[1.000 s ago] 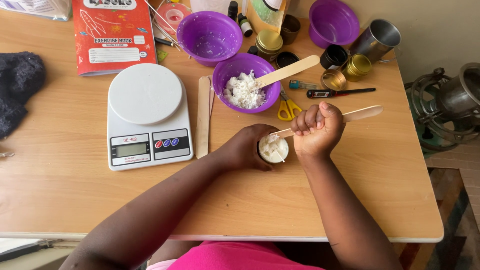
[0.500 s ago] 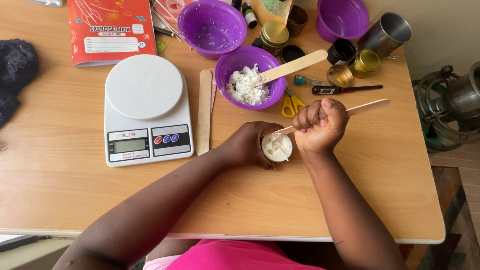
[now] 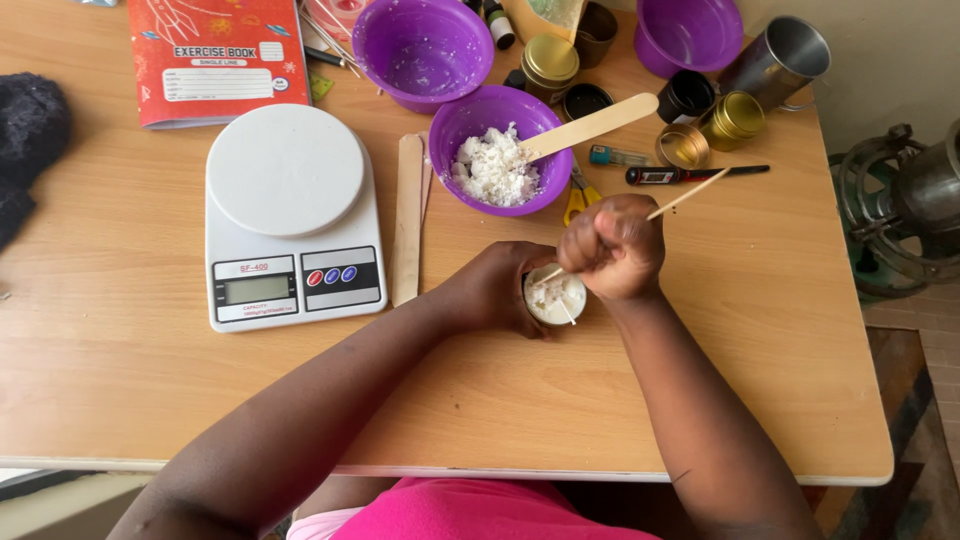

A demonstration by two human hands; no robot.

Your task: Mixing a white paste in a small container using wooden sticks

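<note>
Head view: the left hand [image 3: 495, 290] is curled around a small round tin [image 3: 556, 297] full of white wax, which stands near the middle of the wooden table [image 3: 120, 400], just in front of a purple bowl [image 3: 470, 125] of white wax flakes. The right hand [image 3: 612, 248] is closed in a fist on a thin wooden stick [image 3: 690, 192], its lower end dipped into the wax. The tin looks light and rigid, likely to slide or tip if pushed sideways, so gripping its wall low, as the left fingers do, seems the sound hold. The wax looks soft and crumbly. The stick is slender and would probably snap under hard pressure; held near its middle, it gives better control. A white kitchen scale [image 3: 290, 215] sits just to the left.
</note>
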